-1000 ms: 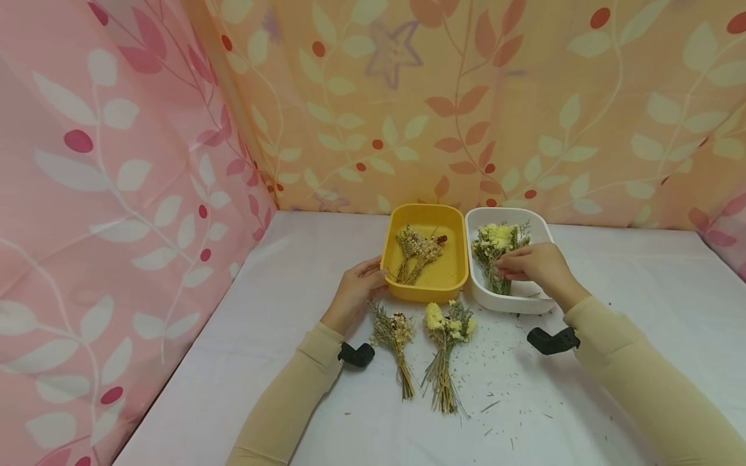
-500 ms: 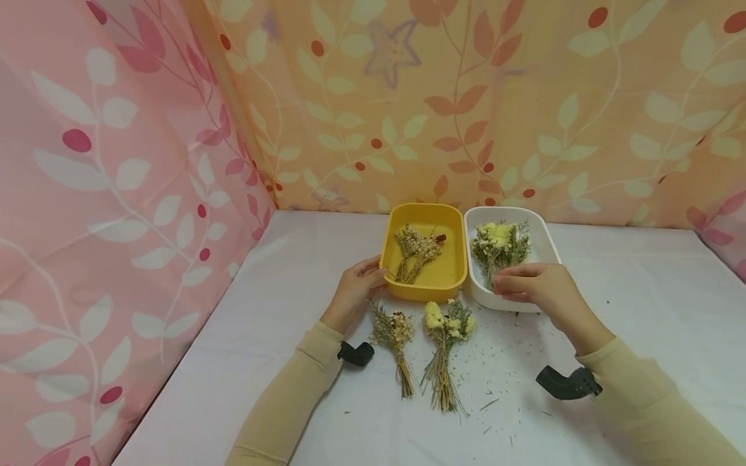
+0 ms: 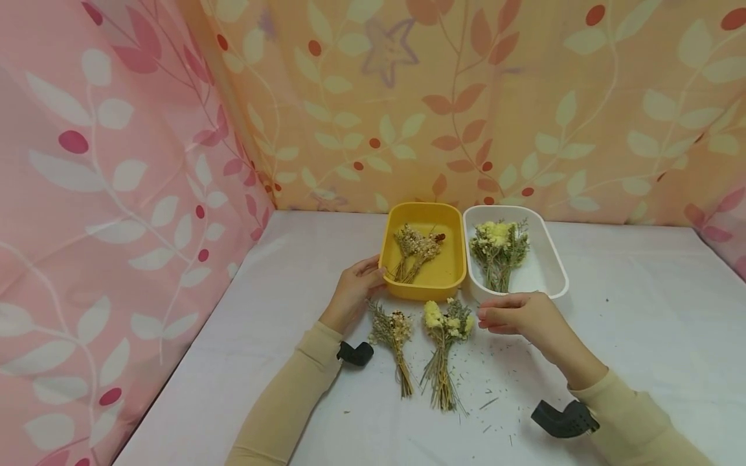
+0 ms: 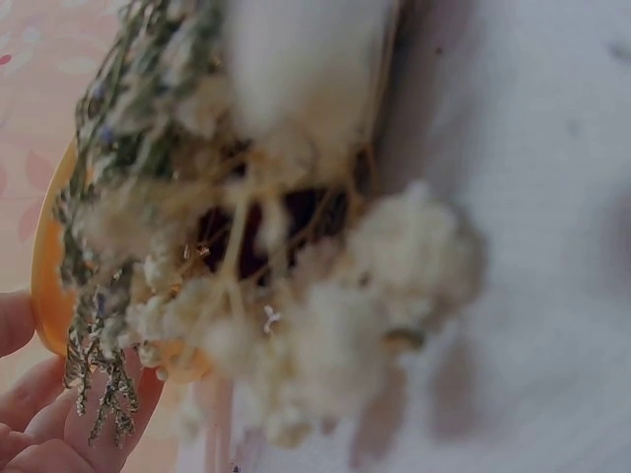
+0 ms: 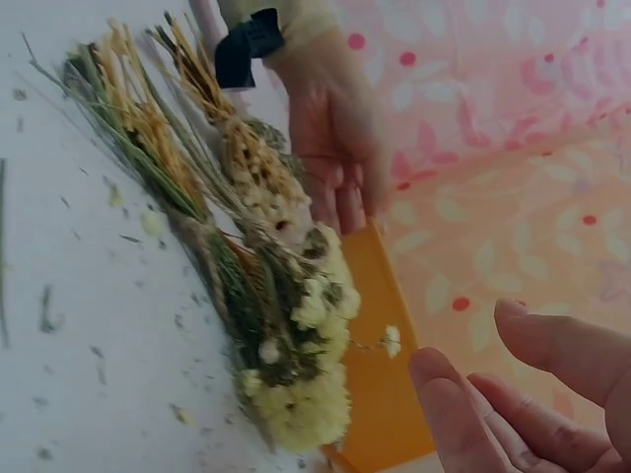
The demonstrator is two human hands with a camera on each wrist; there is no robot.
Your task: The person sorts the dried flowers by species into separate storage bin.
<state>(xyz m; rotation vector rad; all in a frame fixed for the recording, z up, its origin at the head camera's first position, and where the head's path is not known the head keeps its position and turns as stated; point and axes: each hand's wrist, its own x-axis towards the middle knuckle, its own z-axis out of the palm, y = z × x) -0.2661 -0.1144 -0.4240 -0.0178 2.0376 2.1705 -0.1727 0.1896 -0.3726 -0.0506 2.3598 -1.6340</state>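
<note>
I see a white-topped bench (image 3: pixel 658 317) carrying a yellow tray (image 3: pixel 424 294) and a white tray (image 3: pixel 541 275), side by side near its back edge. Nearer its front edge lie a tan bunch (image 3: pixel 399 343) and a yellow bunch (image 3: pixel 444 356) of dried flowers, with plant bits (image 3: pixel 489 403) scattered about.

- Head: above, facing down toward the worktop's (image 3: pixel 653 310) far edge.
- Left wrist: almost against dried flowers (image 4: pixel 325 325).
- Right wrist: close, facing the left edge.
- Wrist views share the yellow box (image 5: pixel 380 394).

Pink leaf-print fabric (image 3: pixel 175 162) hangs at the left, meeting orange leaf-print fabric (image 3: pixel 408 103) behind a white table (image 3: pixel 658 304).
</note>
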